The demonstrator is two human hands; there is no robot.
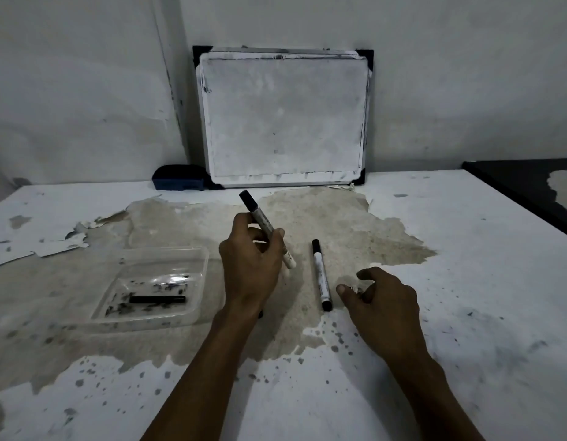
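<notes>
My left hand (250, 272) grips a white marker (260, 218) around its middle, tilted, with the black cap pointing up and away to the left. A second white marker (320, 275) with black ends lies flat on the table just right of that hand. To the right of the lying marker, my right hand (387, 303) hovers low over the table with thumb and fingers loosely curled. I cannot tell whether anything small sits under its fingertips. A smudged whiteboard (285, 116) with black corners leans against the wall behind.
A clear plastic tray (167, 253) at the left holds a black cap-like piece (158, 299) and ink smears. A dark blue eraser (180, 178) sits beside the whiteboard's lower left corner. The table (466, 249) has peeling white paint. A dark surface (530, 183) lies at the far right.
</notes>
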